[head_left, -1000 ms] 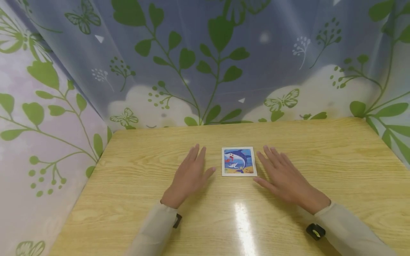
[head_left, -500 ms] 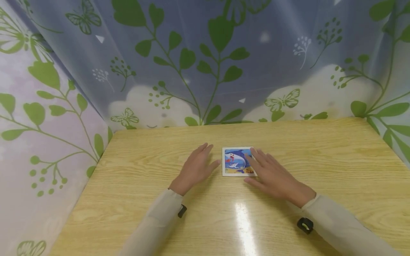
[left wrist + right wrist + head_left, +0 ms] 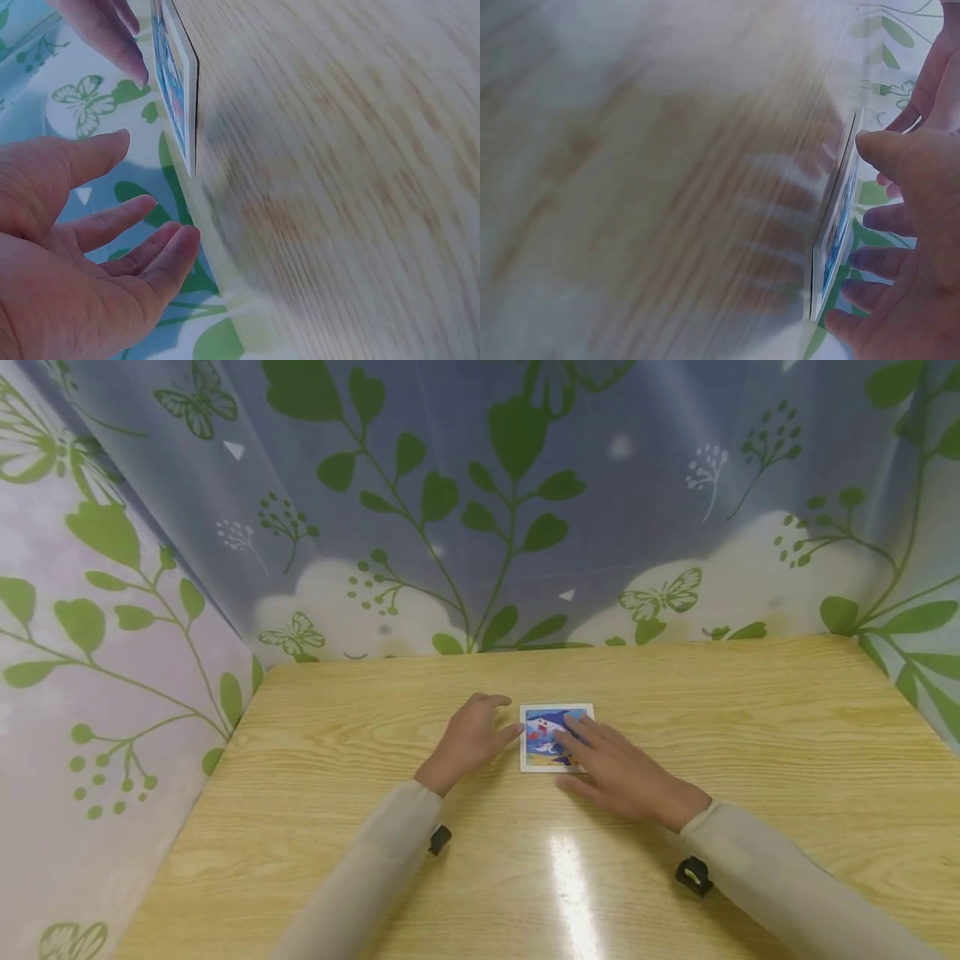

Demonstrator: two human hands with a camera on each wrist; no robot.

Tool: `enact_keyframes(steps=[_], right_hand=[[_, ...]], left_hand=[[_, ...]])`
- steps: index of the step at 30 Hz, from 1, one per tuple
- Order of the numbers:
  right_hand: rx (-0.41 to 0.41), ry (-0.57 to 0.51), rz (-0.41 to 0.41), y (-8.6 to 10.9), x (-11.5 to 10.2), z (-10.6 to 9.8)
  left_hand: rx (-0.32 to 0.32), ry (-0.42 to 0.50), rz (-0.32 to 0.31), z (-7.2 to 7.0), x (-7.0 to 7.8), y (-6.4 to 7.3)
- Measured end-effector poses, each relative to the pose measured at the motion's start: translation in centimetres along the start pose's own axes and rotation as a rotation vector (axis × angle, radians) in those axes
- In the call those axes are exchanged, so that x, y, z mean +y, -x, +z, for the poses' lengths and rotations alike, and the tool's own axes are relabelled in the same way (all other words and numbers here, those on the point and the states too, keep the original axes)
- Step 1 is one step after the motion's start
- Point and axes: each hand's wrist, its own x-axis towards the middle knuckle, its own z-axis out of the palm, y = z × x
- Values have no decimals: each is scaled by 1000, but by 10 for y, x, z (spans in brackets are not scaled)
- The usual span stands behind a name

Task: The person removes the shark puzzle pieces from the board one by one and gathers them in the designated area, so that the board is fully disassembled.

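Note:
A square picture board (image 3: 538, 745) with a white border and a blue sea-creature picture lies flat on the wooden table. My left hand (image 3: 468, 737) is at its left edge, thumb and fingers spread and loosely bent, holding nothing. In the left wrist view a gap shows between that hand (image 3: 82, 255) and the board (image 3: 178, 90). Over the right part of the picture is my right hand (image 3: 626, 777), its fingers extended and covering that side. The right wrist view shows the fingers of this hand (image 3: 922, 217) close above the board (image 3: 836, 232); contact is hard to tell.
The wood-grain table (image 3: 315, 735) stretches out on both sides of the board. Behind it hangs a blue curtain (image 3: 600, 510) with green leaves and butterflies, and a pale leaf-patterned cloth (image 3: 150, 635) is on the left. Light glares off the tabletop in front.
My right hand has moved left from beside the board to over its right part. The left hand has shifted right to the board's left edge, its fingers bending more. The board stays in place.

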Motion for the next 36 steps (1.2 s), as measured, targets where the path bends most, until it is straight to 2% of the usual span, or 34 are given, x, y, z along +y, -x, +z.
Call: enact_keyframes(steps=[13, 20, 28, 35, 36], right_hand=[[-50, -14, 6, -12, -1, 3], [-47, -23, 2, -13, 1, 5], [-62, -38, 17, -14, -1, 4], [-82, -28, 30, -15, -1, 4], [-81, -23, 27, -15, 0, 4]], left_hand=[[9, 60, -42, 13, 3, -16], [29, 13, -29, 20, 1, -23], [39, 40, -36, 26, 1, -27], [58, 9, -31, 28, 3, -28], [74, 3, -14, 32, -1, -31]])
